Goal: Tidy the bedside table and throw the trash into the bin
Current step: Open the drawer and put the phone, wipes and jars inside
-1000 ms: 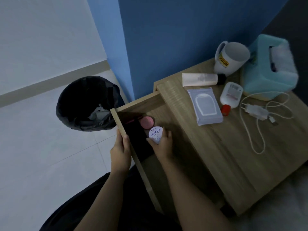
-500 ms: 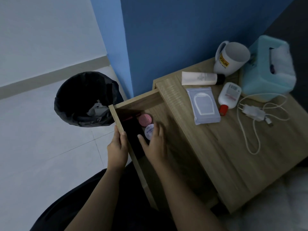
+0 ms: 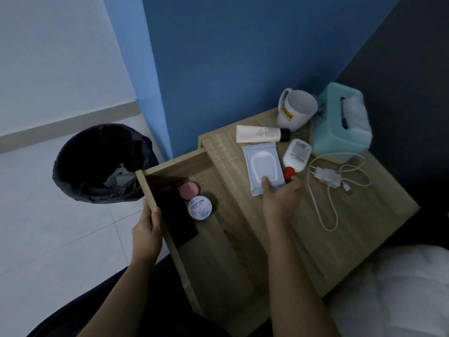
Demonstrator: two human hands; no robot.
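Head view looks down on my two hands at the wooden table (image 3: 364,229) beside the blue wall. My left hand (image 3: 147,231) has its grip closed on the front edge of the pulled-out drawer (image 3: 175,164), fingers curled over the board and thumb on the outside. My right hand (image 3: 281,198) rests on the tabletop at the near end of the pale blue wipes pack (image 3: 263,164); the thumb lies on top of the pack and the fingers curl at its lower right corner, so the grip is partly closed on it, though I cannot tell whether the pack is lifted off the wood.

Inside the drawer lie a flat black case (image 3: 176,215), a round pink lid (image 3: 189,190) and a round white jar (image 3: 200,207) with blue lettering, the two rounds touching or nearly so, just beside the case.

On the table, a cream tube (image 3: 258,134) with a black cap lies just behind the pack. A white bottle (image 3: 297,155) with a red cap lies just right of the pack, its cap close to my fingers. A white charger (image 3: 326,176) with its looped cable sits further right. A white mug (image 3: 295,110) and a teal tissue box (image 3: 339,122) stand at the back.

A bin (image 3: 102,164) lined with a black bag stands on the tiled floor left of the drawer, with crumpled paper inside.
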